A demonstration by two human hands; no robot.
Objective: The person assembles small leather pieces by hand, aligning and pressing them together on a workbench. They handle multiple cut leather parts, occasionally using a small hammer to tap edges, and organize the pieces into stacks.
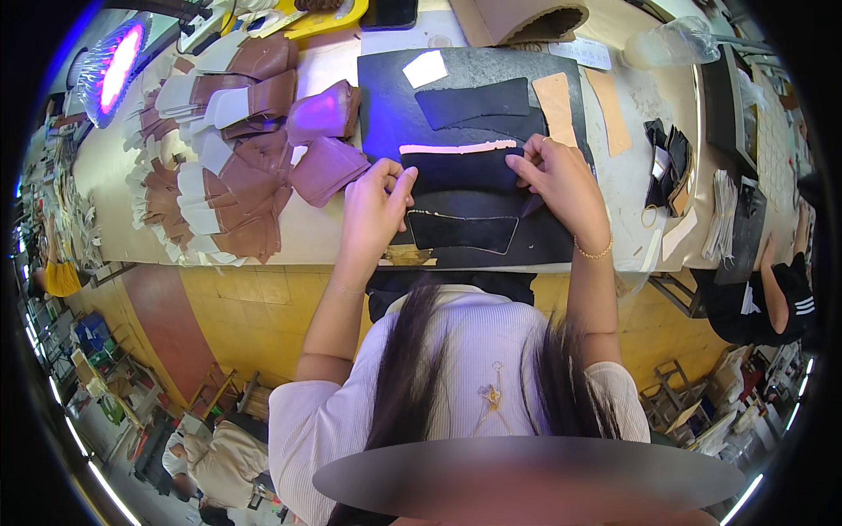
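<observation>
A dark leather piece (465,172) with a pale pink strip (458,147) along its far edge lies between my hands on a black work board (386,88). My left hand (377,206) is closed, thumb and fingertips pinched at the piece's left edge. On the other side, my right hand (561,180) pinches the right end of the same piece near the strip. Closer to me lies a black cut piece (465,232) with a thin pale outline. Beyond the strip are black leather pieces (474,103) and a small white piece (425,68).
Fanned stacks of brown leather pieces (250,167) cover the table's left side, beside a lit lamp (114,70). Tan pieces (607,110), a bundle of black pieces (671,167) and a plastic bottle (671,44) are at right. A curved brown board (522,19) stands behind.
</observation>
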